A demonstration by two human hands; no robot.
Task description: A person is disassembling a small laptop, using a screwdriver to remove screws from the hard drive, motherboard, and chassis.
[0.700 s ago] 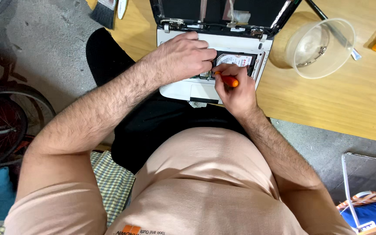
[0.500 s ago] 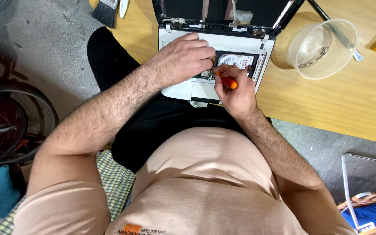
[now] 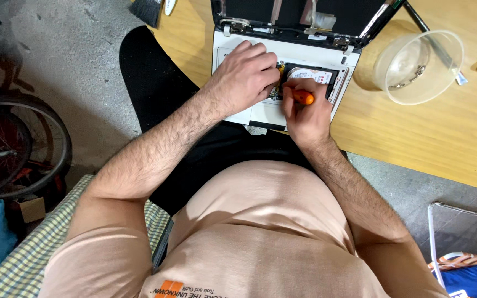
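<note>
A wooden desk [image 3: 443, 138] fills the upper right; on it at top centre lies an opened laptop [image 3: 249, 107]. The left hand [image 3: 244, 77] presses flat on it; the right hand [image 3: 305, 113] pinches an orange screwdriver [image 3: 303, 97] at the drive [image 3: 313, 74]. A slip could gouge the drive

laptop [image 3: 249, 113] lies on the table [image 3: 415, 138], bowl [image 3: 418, 67] to its right.

Both bare forearms reach forward toward twelve o'clock, converging. The left hand [image 3: 245, 79] lies palm down, fingers curled and pressed flat, knuckles pointing toward two o'clock. Just beside it at four o'clock, the right hand [image 3: 305, 113] is fisted, thumb uppermost, wrist bent slightly inward.
</note>
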